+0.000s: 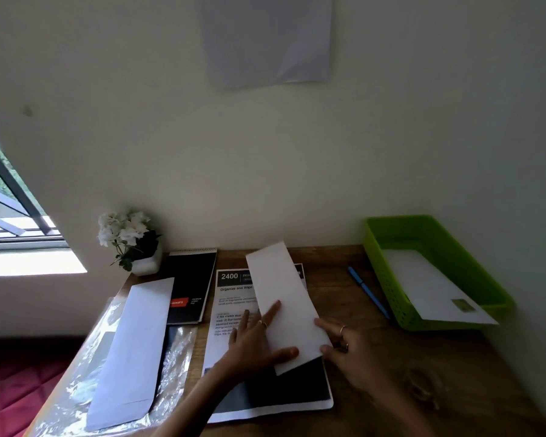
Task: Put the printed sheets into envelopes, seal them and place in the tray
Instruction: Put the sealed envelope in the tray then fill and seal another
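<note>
A folded white sheet [284, 298] lies slanted on top of the stack of printed sheets [230, 301] in the middle of the wooden desk. My left hand [252, 342] presses flat on its left edge, thumb on its lower part. My right hand [344, 345] touches its lower right edge with fingers spread. A long white envelope [133, 348] rests on a clear plastic wrapper [76, 389] at the left. The green tray [435, 244] stands at the far right with one white envelope [435, 288] in it.
A black spiral notepad [189, 279] and a small pot of white flowers [130, 241] sit at the back left by the wall. A blue pen [368, 291] lies between the sheets and the tray. A roll of clear tape [423, 383] is near my right wrist.
</note>
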Demonstrator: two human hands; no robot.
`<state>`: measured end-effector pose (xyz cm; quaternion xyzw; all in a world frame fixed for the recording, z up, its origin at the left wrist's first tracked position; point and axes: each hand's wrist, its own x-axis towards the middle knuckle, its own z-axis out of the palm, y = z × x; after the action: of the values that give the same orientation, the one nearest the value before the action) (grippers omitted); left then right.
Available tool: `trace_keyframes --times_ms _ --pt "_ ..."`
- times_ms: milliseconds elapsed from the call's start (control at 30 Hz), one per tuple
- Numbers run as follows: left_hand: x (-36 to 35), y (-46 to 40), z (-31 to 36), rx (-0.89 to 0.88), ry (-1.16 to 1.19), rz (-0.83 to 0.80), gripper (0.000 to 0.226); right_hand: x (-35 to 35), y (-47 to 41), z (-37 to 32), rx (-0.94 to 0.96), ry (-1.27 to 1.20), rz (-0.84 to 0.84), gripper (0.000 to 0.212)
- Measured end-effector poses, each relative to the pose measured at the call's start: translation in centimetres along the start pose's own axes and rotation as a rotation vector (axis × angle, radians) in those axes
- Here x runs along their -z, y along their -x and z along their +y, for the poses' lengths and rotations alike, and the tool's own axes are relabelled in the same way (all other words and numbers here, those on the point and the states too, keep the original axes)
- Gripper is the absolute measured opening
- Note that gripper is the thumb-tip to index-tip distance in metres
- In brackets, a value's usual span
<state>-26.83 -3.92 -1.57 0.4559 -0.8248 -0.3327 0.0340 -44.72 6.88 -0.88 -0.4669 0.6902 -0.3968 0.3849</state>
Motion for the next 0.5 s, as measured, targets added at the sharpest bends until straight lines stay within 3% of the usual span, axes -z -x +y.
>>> trace_keyframes --times_ms 100,333,500 --pt "-1.2 -0.3 -0.2 0.028 -0.195 -0.003 0.095 -0.2 0.3 0.6 -0.034 0.094 -0.015 0.049" --pt "-2.0 -0.7 -0.9 0.05 -0.273 0.008 0.093 -0.8 0.6 1.1 -0.046 0.171 0.002 0.05" --pt "-2.3 -1.1 -1.3 0.045 -0.301 -0.007 0.111 -0.8 0.6 1.1 -0.034 0.188 0.011 0.051"
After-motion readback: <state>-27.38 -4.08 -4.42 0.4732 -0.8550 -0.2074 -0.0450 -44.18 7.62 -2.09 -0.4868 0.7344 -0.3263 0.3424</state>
